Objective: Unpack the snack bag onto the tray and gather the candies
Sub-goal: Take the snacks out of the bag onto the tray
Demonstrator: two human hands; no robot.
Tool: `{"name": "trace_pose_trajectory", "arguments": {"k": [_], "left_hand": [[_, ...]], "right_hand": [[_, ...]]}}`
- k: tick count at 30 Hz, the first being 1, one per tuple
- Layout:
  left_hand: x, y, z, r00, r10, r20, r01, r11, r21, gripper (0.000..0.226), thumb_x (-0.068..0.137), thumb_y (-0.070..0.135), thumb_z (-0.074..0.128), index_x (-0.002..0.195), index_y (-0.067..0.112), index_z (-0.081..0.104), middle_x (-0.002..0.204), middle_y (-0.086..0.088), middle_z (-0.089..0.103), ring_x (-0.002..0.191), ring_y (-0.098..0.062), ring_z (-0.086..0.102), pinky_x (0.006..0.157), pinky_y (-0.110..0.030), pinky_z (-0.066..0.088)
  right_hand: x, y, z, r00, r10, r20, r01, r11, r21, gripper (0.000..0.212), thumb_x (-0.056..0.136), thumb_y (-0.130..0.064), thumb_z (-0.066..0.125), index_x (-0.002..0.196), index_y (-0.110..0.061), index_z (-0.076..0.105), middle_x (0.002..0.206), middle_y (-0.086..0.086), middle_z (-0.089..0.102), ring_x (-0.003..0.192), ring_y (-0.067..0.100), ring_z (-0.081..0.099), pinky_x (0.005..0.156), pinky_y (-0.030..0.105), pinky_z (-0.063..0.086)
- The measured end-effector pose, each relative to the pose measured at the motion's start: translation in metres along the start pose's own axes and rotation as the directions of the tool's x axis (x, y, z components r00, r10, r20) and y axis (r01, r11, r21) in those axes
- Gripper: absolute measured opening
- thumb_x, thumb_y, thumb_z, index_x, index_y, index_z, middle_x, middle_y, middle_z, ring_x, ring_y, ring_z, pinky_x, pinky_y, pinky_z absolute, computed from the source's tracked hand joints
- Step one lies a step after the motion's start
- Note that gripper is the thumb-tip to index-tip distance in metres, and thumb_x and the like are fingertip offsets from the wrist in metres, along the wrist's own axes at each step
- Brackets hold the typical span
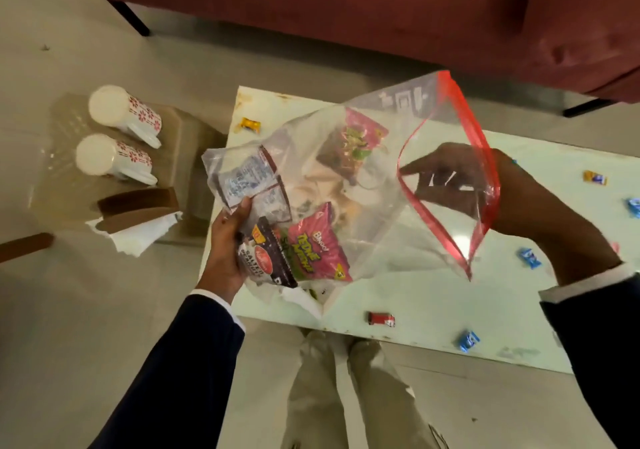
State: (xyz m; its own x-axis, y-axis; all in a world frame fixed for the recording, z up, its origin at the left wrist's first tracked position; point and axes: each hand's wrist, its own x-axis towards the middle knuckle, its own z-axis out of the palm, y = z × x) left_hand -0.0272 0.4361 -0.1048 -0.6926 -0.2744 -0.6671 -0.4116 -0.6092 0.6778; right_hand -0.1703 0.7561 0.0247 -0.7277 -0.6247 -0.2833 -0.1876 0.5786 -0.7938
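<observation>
The clear plastic snack bag with a red zip rim hangs above the pale green glossy table, its mouth gaping. The left hand pinches the bag's closed end, fingers clamped on film and packets. The right hand sits inside the mouth, fingers apart. A pink crinkly packet and a dark foil packet show through. Blue wrapped candies and a red one lie scattered on the table. Two white floral mugs stand on a side table.
</observation>
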Motion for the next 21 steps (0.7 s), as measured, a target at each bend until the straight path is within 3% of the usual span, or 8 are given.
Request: {"name": "trace_pose_trajectory", "arguments": {"k": [4,6,9,12,14,16,19,21], "left_hand": [[0.007,-0.003,-0.008,0.999,0.036,-0.014,-0.036,0.999,0.006,0.048,0.091,0.031,0.073,0.131,0.006,0.066,0.119,-0.019,0.073,0.105,-0.034,0.073,0.091,-0.049,0.059],[0.008,-0.002,-0.011,0.998,0.059,-0.011,-0.059,0.998,0.023,0.042,0.098,0.023,0.065,0.135,0.003,0.062,0.114,-0.014,0.076,0.101,-0.03,0.075,0.085,-0.045,0.061],[0.007,0.0,-0.012,0.998,0.062,0.0,-0.062,0.997,0.051,0.048,0.096,0.022,0.067,0.139,0.003,0.058,0.124,-0.017,0.072,0.108,-0.034,0.073,0.091,-0.049,0.061],[0.008,0.002,-0.013,0.997,0.063,-0.044,-0.061,0.997,0.056,0.05,0.093,0.02,0.069,0.138,-0.001,0.058,0.126,-0.02,0.07,0.109,-0.035,0.071,0.092,-0.05,0.06],[0.008,0.002,-0.014,0.997,0.06,-0.038,-0.058,0.996,0.064,0.038,0.092,0.019,0.07,0.127,0.004,0.064,0.113,-0.013,0.077,0.098,-0.028,0.076,0.081,-0.042,0.063],[0.005,0.004,-0.013,0.998,0.06,-0.029,-0.058,0.996,0.065,0.03,0.091,0.019,0.07,0.12,0.01,0.067,0.107,-0.008,0.079,0.093,-0.025,0.078,0.077,-0.038,0.064],[0.001,0.006,-0.01,0.995,0.092,-0.041,-0.09,0.995,0.044,0.036,0.094,0.018,0.067,0.128,0.007,0.065,0.112,-0.011,0.077,0.1,-0.028,0.076,0.083,-0.043,0.063],[-0.001,0.006,-0.013,0.994,0.095,-0.057,-0.094,0.996,0.011,0.041,0.098,0.019,0.065,0.136,0.003,0.06,0.128,-0.021,0.07,0.115,-0.039,0.069,0.094,-0.052,0.059]], "right_hand": [[-0.008,0.005,-0.003,0.984,0.066,-0.168,-0.031,0.979,0.2,0.027,0.081,-0.02,0.074,0.109,-0.019,0.071,0.094,-0.004,0.074,0.085,0.005,0.071,0.083,0.02,0.06],[-0.011,0.011,-0.003,0.993,0.114,-0.039,-0.086,0.896,0.436,0.033,0.084,-0.014,0.07,0.116,-0.016,0.071,0.106,0.005,0.076,0.095,0.018,0.075,0.088,0.036,0.061],[-0.013,0.019,0.0,0.938,0.036,0.346,-0.273,0.691,0.669,0.063,0.087,-0.009,0.068,0.146,-0.018,0.049,0.132,0.02,0.065,0.106,0.046,0.07,0.083,0.052,0.06],[-0.008,0.03,0.01,0.869,0.098,0.485,-0.429,0.638,0.64,0.074,0.086,-0.009,0.071,0.15,-0.032,0.042,0.144,0.007,0.057,0.119,0.042,0.065,0.087,0.051,0.06],[-0.003,0.032,0.02,0.877,0.132,0.461,-0.375,0.788,0.488,0.068,0.082,-0.024,0.077,0.144,-0.032,0.05,0.145,-0.01,0.057,0.133,0.02,0.057,0.104,0.035,0.053],[0.002,0.028,0.027,0.895,0.087,0.437,-0.265,0.892,0.367,0.052,0.085,-0.035,0.075,0.134,-0.025,0.061,0.141,-0.013,0.059,0.135,0.008,0.053,0.109,0.02,0.045],[0.004,0.03,0.031,0.93,0.043,0.365,-0.265,0.766,0.586,0.039,0.092,-0.013,0.069,0.127,0.003,0.062,0.128,0.019,0.064,0.119,0.035,0.065,0.102,0.046,0.054],[0.004,0.033,0.032,0.896,0.021,0.444,-0.333,0.694,0.638,0.045,0.09,-0.012,0.072,0.132,-0.001,0.061,0.115,0.031,0.06,0.104,0.045,0.069,0.089,0.058,0.057]]}}
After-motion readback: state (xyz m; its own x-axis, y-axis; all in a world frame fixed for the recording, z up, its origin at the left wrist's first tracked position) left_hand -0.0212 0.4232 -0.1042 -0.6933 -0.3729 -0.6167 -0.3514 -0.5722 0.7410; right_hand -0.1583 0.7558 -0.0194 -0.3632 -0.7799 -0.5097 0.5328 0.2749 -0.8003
